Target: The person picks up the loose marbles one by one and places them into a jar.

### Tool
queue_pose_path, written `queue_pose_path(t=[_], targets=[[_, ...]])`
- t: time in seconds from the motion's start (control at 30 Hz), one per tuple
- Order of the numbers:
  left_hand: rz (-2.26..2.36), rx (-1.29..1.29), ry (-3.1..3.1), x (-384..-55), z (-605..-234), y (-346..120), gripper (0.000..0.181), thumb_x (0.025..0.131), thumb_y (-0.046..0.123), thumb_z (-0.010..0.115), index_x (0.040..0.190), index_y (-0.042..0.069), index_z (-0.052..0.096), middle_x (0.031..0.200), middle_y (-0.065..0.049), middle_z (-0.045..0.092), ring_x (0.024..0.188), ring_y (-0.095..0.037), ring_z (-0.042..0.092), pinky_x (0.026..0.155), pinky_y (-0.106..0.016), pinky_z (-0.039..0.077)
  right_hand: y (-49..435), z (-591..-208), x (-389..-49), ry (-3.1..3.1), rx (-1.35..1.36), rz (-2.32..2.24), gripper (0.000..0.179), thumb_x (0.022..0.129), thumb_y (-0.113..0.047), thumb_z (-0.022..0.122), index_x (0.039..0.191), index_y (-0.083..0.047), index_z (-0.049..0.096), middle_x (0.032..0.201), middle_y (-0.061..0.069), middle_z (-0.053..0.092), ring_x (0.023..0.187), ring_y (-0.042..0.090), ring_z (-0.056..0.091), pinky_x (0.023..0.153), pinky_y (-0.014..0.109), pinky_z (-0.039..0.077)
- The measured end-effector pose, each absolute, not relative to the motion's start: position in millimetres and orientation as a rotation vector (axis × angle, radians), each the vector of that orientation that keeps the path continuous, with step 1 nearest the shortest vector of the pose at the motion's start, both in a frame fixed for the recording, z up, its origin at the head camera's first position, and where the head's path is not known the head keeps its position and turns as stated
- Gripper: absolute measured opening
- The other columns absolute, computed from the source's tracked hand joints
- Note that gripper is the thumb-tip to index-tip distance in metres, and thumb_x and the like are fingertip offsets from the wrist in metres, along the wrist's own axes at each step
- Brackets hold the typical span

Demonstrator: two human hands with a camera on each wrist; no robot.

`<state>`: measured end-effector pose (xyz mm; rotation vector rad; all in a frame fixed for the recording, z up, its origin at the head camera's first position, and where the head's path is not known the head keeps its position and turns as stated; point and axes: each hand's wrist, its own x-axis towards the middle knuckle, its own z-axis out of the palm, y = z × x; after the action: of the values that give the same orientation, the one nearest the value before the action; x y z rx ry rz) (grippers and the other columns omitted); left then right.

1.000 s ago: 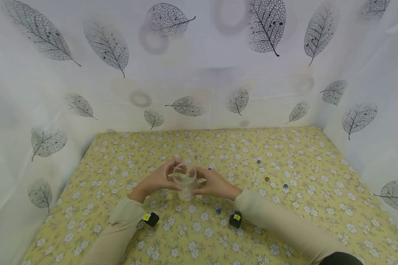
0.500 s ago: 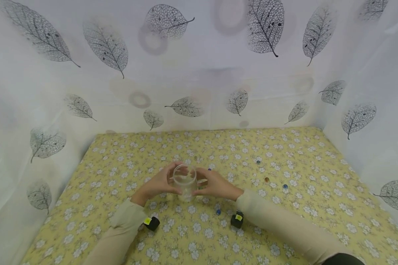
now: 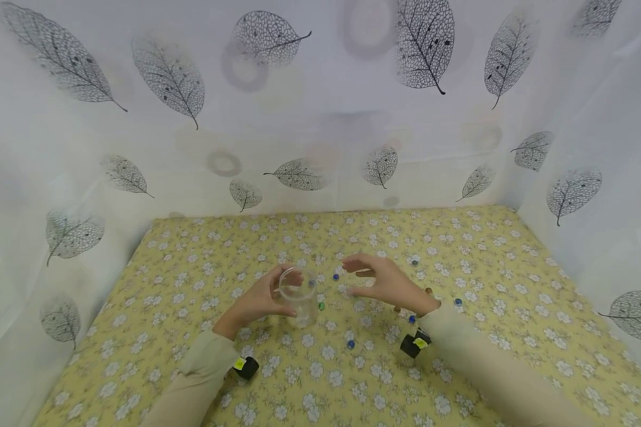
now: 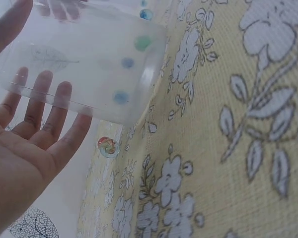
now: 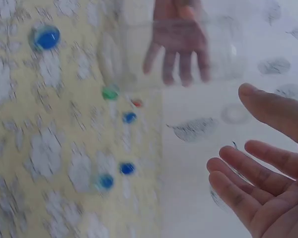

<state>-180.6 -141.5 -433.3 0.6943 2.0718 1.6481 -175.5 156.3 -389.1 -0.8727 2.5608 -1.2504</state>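
A clear cup (image 3: 301, 311) stands upright at the middle of the flowered cloth, its base at or very near the cloth. My left hand (image 3: 262, 299) holds it from the left, thumb in front and fingers round the back. In the left wrist view the fingertips lie against the clear wall of the cup (image 4: 89, 64). My right hand (image 3: 387, 284) is apart from the cup, to its right, with fingers spread and nothing held. A green marble (image 3: 321, 306) lies close by the cup's right side, and a blue marble (image 3: 336, 277) sits between the hands.
Another blue marble (image 3: 351, 344) lies nearer the front. Under the right wrist is a blue marble (image 3: 412, 319); further right lie a brown marble (image 3: 429, 290) and a blue marble (image 3: 458, 302). White leaf-printed curtains (image 3: 342, 130) enclose the yellow cloth (image 3: 278, 379).
Both hands held the cup before. My right hand has let go and moved right, uncovering the green and blue marbles. My left hand and the cup stay nearly where they were.
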Motion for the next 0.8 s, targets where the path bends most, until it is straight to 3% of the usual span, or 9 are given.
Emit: queue_pose_path(t=[0.37, 0.8], targets=[[1.633, 0.635, 2.098, -181, -436, -140, 0.075, 0.073, 0.016, 0.081, 0.134, 0.007, 0.039, 0.137, -0.018, 0.046, 0.131, -0.037, 0.042, 0.105, -0.051, 0.042, 217, -368, -185, 2.827, -0.740, -1.151, 0.043, 0.081, -0.016, 0.073, 0.121, -0.006, 0.060, 0.120, 0.013, 0.063, 0.111, 0.031, 0.060, 0.095, 0.042, 0.051], [1.638, 0.636, 2.084, -182, -440, -141, 0.073, 0.072, 0.015, 0.082, 0.132, 0.006, 0.040, 0.136, -0.018, 0.046, 0.131, -0.037, 0.041, 0.105, -0.050, 0.042, 280, -390, -203, 2.896, -0.619, -1.010, 0.037, 0.085, -0.017, 0.070, 0.117, -0.002, 0.061, 0.114, 0.018, 0.064, 0.103, 0.037, 0.060, 0.090, 0.049, 0.051]])
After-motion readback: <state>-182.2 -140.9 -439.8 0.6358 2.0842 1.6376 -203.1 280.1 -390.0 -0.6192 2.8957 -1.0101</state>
